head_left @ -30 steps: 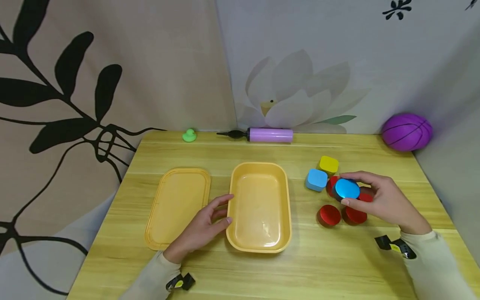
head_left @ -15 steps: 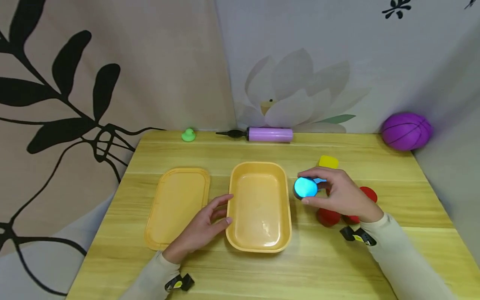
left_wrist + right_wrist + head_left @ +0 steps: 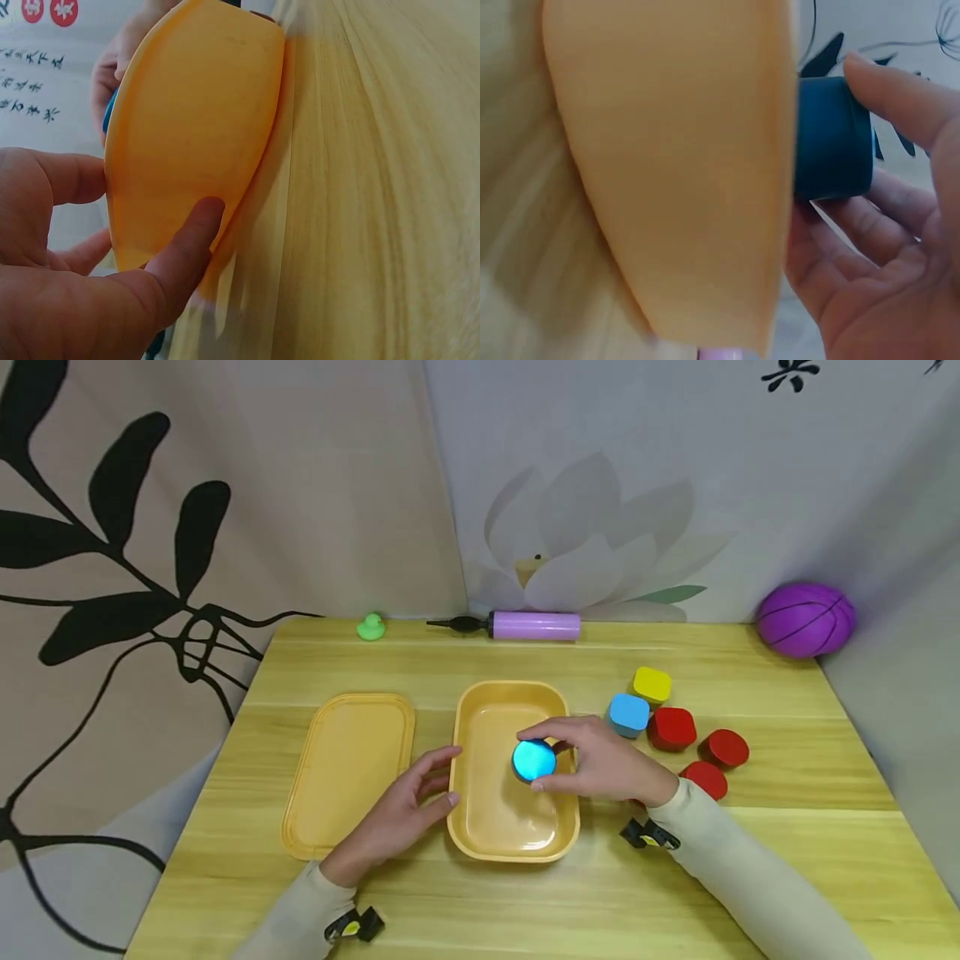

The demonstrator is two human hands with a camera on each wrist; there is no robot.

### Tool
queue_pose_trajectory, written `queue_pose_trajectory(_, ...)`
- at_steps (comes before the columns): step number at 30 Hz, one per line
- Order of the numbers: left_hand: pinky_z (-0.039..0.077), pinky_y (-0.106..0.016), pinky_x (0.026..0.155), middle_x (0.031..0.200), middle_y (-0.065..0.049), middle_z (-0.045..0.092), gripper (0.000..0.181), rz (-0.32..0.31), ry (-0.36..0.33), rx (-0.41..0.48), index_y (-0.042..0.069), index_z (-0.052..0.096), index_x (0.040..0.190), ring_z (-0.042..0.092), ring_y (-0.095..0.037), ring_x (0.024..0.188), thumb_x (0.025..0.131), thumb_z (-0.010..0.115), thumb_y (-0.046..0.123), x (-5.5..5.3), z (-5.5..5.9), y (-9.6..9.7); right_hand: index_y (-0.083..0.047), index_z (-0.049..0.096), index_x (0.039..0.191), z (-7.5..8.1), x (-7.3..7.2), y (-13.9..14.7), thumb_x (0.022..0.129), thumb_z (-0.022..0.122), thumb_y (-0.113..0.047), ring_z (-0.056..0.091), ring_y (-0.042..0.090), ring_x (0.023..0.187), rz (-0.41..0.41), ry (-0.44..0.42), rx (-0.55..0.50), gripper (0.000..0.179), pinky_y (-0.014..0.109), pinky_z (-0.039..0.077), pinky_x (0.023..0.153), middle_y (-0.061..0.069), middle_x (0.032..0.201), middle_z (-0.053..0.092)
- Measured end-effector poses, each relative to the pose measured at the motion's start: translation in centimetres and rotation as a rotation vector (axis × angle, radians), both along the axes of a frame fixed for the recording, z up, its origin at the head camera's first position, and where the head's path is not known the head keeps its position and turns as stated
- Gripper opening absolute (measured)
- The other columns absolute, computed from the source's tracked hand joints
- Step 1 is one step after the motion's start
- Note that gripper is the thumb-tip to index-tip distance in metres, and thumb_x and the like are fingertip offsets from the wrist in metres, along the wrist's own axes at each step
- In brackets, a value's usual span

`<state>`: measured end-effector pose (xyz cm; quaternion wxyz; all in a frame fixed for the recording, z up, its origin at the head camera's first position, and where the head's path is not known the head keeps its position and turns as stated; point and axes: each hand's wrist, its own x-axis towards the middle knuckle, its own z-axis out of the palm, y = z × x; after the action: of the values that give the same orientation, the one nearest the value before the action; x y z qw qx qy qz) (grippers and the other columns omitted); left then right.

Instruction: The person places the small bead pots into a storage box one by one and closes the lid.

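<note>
A blue cylindrical block (image 3: 533, 761) is pinched between the thumb and fingers of my right hand (image 3: 607, 764), over the inside of an orange-yellow plastic box (image 3: 516, 852). In the right wrist view, part of the dark blue block (image 3: 834, 139) shows above the box's rim; its lower end is hidden behind the wall. My left hand (image 3: 397, 814) rests against the box's left side with loosely extended fingers. The left wrist view has the thumb (image 3: 196, 229) lying on the outer box wall (image 3: 199, 112) and another finger touching the rim.
A matching flat lid (image 3: 348, 777) lies left of the box. To the right sit a yellow block (image 3: 651, 685), a blue block (image 3: 627, 715) and several red blocks (image 3: 671, 729). Along the back are a green duck (image 3: 371, 627), a purple pump (image 3: 534, 626) and a purple ball (image 3: 806, 619).
My right hand has carried the blue cylinder leftward from above the red blocks to over the box. The left hand has stayed at the box's side.
</note>
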<state>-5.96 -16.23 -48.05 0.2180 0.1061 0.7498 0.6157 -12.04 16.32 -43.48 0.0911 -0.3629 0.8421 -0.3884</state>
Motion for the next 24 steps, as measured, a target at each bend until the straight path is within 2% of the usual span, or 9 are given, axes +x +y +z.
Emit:
queue_pose_trajectory(6,0.055,-0.024,0.102,0.163,-0.015,0.041,0.061,-0.006,-0.010,-0.014,0.018,0.037,0.163,0.052,-0.038,0.145,0.107,0.063,0.016,-0.2,0.1,0.0,-0.012,0.068,0.138,-0.6,0.5,-2.5,0.090,0.086,-0.037,0.068,0.009,0.114,0.105,-0.028,0.066,0.057,0.034,0.060,0.097,-0.006,0.134,0.071)
queue_pose_trajectory(11,0.058,-0.027,0.100,0.163,-0.019,0.040,0.060,-0.025,-0.014,0.006,0.016,0.034,0.163,0.050,-0.041,0.146,0.109,0.059,0.014,0.0,0.1,0.0,-0.009,0.069,0.134,-1.1,1.2,-4.7,0.090,0.086,-0.035,0.068,0.006,0.108,0.158,-0.017,0.122,0.054,0.030,0.059,0.096,-0.003,0.130,0.072)
queue_pose_trajectory(19,0.057,-0.028,0.102,0.162,-0.019,0.041,0.060,-0.027,-0.004,-0.002,0.016,0.033,0.164,0.049,-0.041,0.147,0.110,0.059,0.017,0.1,0.1,0.0,-0.015,0.072,0.128,-2.0,1.8,-7.3,0.087,0.089,-0.037,0.065,0.002,0.105,0.233,0.028,0.198,0.049,0.023,0.052,0.096,-0.007,0.121,0.074)
queue_pose_trajectory(24,0.055,-0.027,0.104,0.163,-0.016,0.041,0.061,-0.032,-0.002,-0.019,0.018,0.034,0.164,0.049,-0.038,0.147,0.109,0.060,0.023,0.0,0.0,-0.1,-0.018,0.070,0.131,-2.7,2.1,-7.9,0.088,0.087,-0.039,0.066,0.002,0.106,0.272,0.013,0.219,0.050,0.021,0.050,0.097,-0.008,0.122,0.073)
